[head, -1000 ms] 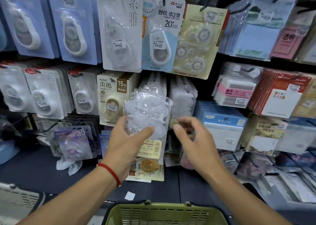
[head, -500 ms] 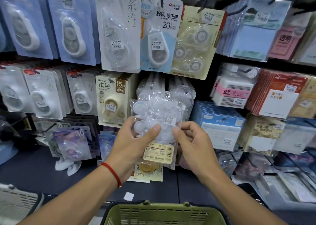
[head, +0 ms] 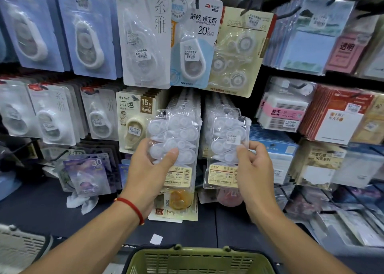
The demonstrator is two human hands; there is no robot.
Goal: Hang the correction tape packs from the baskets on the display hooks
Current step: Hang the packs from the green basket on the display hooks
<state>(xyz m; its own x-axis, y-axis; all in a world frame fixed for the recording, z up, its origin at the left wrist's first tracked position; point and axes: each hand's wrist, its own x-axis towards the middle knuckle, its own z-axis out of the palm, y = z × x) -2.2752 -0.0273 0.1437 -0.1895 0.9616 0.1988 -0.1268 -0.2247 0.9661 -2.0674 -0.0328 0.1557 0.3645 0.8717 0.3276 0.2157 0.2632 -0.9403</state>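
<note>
Left hand (head: 151, 169) grips one clear correction tape pack (head: 173, 142), thumb across its front, held up before the hanging rows. Right hand (head: 254, 169) pinches a second clear pack (head: 226, 147) just beside it, the two packs apart. Green basket (head: 199, 260) at bottom edge, below both hands. Red string bracelet (head: 133, 208) on left wrist.

glossy clear plastic packs (head: 173, 136), slatted plastic basket (head: 199, 261)
</note>
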